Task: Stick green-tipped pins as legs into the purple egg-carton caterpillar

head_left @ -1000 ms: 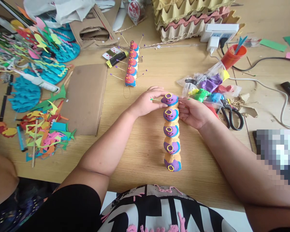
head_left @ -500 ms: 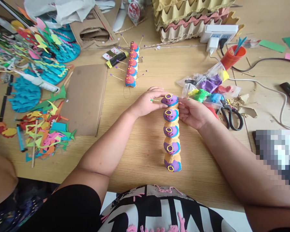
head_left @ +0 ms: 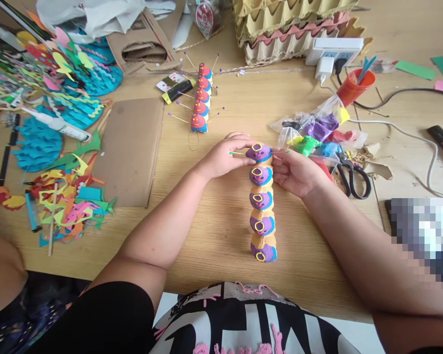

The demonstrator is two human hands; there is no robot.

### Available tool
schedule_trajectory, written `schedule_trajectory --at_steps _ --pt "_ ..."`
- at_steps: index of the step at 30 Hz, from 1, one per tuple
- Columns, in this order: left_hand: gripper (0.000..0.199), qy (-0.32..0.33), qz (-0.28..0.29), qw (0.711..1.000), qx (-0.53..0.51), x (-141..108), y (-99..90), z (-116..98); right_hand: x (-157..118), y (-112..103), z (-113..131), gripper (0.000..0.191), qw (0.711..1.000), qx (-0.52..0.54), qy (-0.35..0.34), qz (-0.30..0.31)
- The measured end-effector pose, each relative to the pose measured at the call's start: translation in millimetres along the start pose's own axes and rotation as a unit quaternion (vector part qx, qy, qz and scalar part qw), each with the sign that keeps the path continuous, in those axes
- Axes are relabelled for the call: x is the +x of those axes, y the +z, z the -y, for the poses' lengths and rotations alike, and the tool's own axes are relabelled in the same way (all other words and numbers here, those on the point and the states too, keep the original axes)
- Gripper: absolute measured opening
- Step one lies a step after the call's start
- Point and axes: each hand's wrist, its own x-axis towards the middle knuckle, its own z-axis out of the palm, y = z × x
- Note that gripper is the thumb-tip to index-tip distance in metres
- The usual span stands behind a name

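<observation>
Probably for steadiness, the purple-painted egg-carton strip (head_left: 262, 200) is held at its far end from both sides, between the left hand (head_left: 224, 155) and the right hand (head_left: 297, 172).

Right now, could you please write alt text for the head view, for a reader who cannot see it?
A person's left hand and right hand frame the far end of a purple-faced strip with yellow rings on a table. Beyond lies a red-faced strip with sticks poking out; scissors and bags of colored material lie right, paper scraps left.
</observation>
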Motion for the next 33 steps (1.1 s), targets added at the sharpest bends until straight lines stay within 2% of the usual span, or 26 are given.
schedule_trajectory --at_steps 7,15,23,33 --pt "0.045 -0.009 0.011 1.0 0.002 0.3 -1.8 -3.3 2.3 -3.1 -2.2 0.036 1.0 -0.016 -0.016 0.009" --pt "0.046 -0.017 0.004 1.0 -0.01 0.3 -1.1 -1.6 0.0 -0.2 2.3 0.028 1.0 -0.01 0.013 0.012" --pt "0.046 -0.018 0.003 1.0 -0.004 0.6 -0.5 -2.0 -1.6 3.1 1.9 0.027 1.0 -0.004 0.007 -0.016" --pt "0.046 -0.009 0.002 1.0 -0.01 0.1 -0.3 0.3 -1.2 3.3 2.1 0.032 1.0 -0.014 0.007 -0.01"
